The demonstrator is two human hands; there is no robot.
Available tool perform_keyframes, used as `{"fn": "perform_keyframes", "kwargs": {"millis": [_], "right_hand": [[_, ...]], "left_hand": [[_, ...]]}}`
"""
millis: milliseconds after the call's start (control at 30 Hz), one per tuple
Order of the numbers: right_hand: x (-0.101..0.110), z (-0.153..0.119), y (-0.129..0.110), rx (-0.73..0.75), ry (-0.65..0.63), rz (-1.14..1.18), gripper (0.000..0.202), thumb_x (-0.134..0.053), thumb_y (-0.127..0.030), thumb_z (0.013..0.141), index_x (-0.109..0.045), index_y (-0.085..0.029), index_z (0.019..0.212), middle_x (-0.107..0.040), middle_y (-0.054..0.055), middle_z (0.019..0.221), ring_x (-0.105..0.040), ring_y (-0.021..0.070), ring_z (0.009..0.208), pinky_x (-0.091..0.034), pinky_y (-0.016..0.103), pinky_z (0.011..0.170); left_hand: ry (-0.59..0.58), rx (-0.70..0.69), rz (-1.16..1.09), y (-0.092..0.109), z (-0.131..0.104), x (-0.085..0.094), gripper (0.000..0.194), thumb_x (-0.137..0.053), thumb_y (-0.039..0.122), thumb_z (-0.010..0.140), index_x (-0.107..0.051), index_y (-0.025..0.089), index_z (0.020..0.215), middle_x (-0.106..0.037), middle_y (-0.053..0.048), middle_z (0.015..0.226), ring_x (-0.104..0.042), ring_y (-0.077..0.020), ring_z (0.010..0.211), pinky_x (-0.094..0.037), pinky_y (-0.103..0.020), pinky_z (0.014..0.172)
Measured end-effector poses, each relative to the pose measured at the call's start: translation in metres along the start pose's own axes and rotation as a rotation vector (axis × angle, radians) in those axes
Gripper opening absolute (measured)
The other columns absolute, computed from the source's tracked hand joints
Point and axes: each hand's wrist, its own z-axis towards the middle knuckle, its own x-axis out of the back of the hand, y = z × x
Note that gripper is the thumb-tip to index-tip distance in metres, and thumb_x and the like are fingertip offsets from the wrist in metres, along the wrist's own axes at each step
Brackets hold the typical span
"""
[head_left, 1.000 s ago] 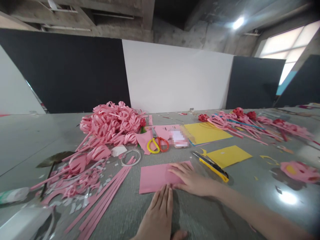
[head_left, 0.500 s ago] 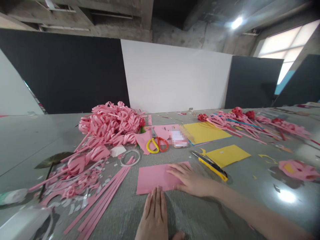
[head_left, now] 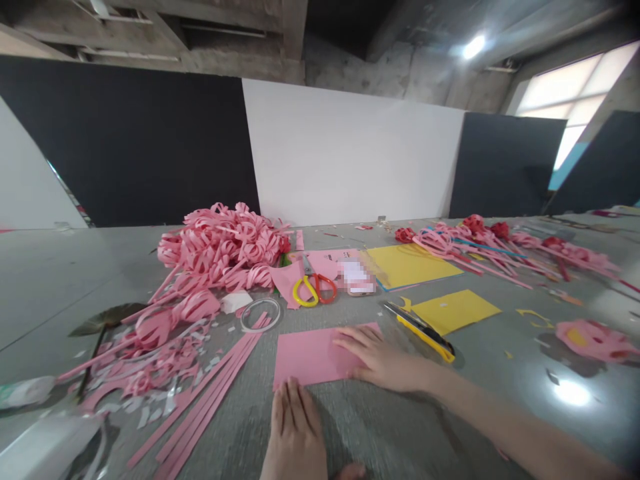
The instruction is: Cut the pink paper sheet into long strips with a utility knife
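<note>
A pink sheet of paper [head_left: 310, 353] lies flat on the grey surface in front of me. My right hand [head_left: 375, 357] rests palm down on its right part, fingers spread and pointing left. My left hand [head_left: 295, 427] lies flat at the sheet's near left edge, fingers straight and side by side, fingertips touching the edge. Neither hand grips anything. Just right of the sheet is a yellow utility knife [head_left: 425, 337], beside a smaller yellow sheet [head_left: 457, 311]. Beyond the sheet lie scissors [head_left: 315, 290] with one yellow and one red handle.
Left of my hands are pink paper strips [head_left: 210, 393], a roll of tape [head_left: 261, 315] and paper scraps [head_left: 145, 380]. A heap of pink looped paper [head_left: 225, 243] stands farther back. A phone [head_left: 357, 277] and large yellow sheet [head_left: 410, 265] lie behind; a pink paper flower [head_left: 595, 340] is at right.
My left hand has slid to the left along the near edge of the pink sheet, toward its corner. My right hand stays in place on the paper.
</note>
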Motion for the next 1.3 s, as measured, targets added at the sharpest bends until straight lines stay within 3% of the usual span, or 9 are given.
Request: {"fn": "perform_keyframes", "kwargs": {"millis": [133, 333, 633, 833, 1033, 1167, 1300], "right_hand": [[-0.001, 0.000, 0.001, 0.006, 0.003, -0.008, 0.056, -0.032, -0.052, 0.084, -0.026, -0.024, 0.132, -0.022, 0.006, 0.138, -0.017, 0.0215, 0.125, -0.016, 0.040, 0.100], [-0.002, 0.000, 0.002, 0.011, 0.003, -0.006, 0.055, -0.033, -0.050, 0.084, -0.026, -0.024, 0.132, -0.022, 0.005, 0.138, -0.016, 0.0209, 0.125, -0.016, 0.039, 0.100], [-0.001, 0.000, 0.001, 0.040, 0.027, -0.007, 0.052, -0.035, -0.047, 0.085, -0.028, -0.024, 0.131, -0.025, 0.006, 0.137, -0.020, 0.0205, 0.123, -0.018, 0.038, 0.100], [-0.001, 0.000, 0.001, 0.043, 0.030, -0.007, 0.053, -0.035, -0.046, 0.085, -0.028, -0.022, 0.131, -0.025, 0.007, 0.137, -0.020, 0.0199, 0.123, -0.018, 0.037, 0.100], [0.000, 0.000, 0.000, 0.012, 0.001, -0.015, 0.056, -0.032, -0.051, 0.084, -0.027, -0.022, 0.132, -0.023, 0.007, 0.138, -0.019, 0.0217, 0.124, -0.017, 0.040, 0.100], [-0.001, 0.001, 0.001, 0.017, 0.008, -0.013, 0.055, -0.033, -0.051, 0.084, -0.028, -0.023, 0.131, -0.023, 0.007, 0.138, -0.018, 0.0219, 0.124, -0.017, 0.040, 0.100], [-0.001, 0.001, 0.001, 0.025, 0.016, -0.013, 0.055, -0.033, -0.052, 0.083, -0.029, -0.023, 0.131, -0.025, 0.007, 0.137, -0.020, 0.0217, 0.123, -0.018, 0.040, 0.099]], "left_hand": [[-0.044, 0.035, 0.011, 0.000, 0.003, 0.004, 0.097, -0.031, 0.076, 0.063, -0.060, -0.012, 0.092, -0.056, -0.037, 0.090, -0.055, -0.0443, 0.085, -0.034, -0.052, 0.076], [-0.170, 0.014, -0.057, -0.009, 0.005, 0.010, 0.073, -0.034, 0.063, 0.075, -0.053, 0.004, 0.112, -0.060, -0.026, 0.093, -0.055, -0.0378, 0.087, -0.035, -0.050, 0.078], [-0.362, 0.054, -0.304, -0.010, 0.021, 0.024, 0.068, -0.037, 0.059, 0.075, -0.056, 0.003, 0.108, -0.053, -0.021, 0.113, -0.047, -0.0337, 0.104, -0.035, -0.042, 0.089], [-0.274, -0.030, -0.351, -0.010, 0.022, 0.022, 0.061, -0.039, 0.051, 0.078, -0.053, 0.003, 0.111, -0.053, -0.020, 0.112, -0.051, -0.0322, 0.101, -0.041, -0.040, 0.083], [-0.188, -0.074, -0.237, -0.004, 0.016, 0.012, 0.056, -0.045, 0.046, 0.076, -0.058, -0.001, 0.103, -0.056, -0.025, 0.105, -0.055, -0.0328, 0.094, -0.046, -0.037, 0.074], [-0.194, 0.000, -0.231, 0.003, 0.013, 0.008, 0.053, -0.046, 0.042, 0.074, -0.058, -0.001, 0.102, -0.056, -0.027, 0.105, -0.054, -0.0355, 0.095, -0.044, -0.041, 0.075], [-0.296, 0.080, -0.203, 0.005, 0.014, 0.013, 0.059, -0.044, 0.047, 0.073, -0.058, -0.003, 0.102, -0.054, -0.030, 0.105, -0.052, -0.0395, 0.097, -0.042, -0.047, 0.075]]}}
